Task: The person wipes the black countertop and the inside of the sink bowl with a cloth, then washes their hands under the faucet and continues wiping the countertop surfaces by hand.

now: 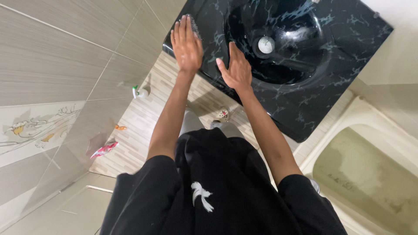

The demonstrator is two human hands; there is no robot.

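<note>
Black marbled sink [348, 56], both our hands flat and open, holding nothing.
L hand [187, 43] on its corner, R hand [237, 69] at basin rim; looks hard, heavy, slick, fixed. Grip edges only.

Beige tiled walls [52, 56], striped floor [143, 122], pale bathtub [370, 130].

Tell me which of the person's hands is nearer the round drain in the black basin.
The right hand is nearer the drain, at the bowl's near edge. The left hand is farther off, over the basin's outer corner.
</note>
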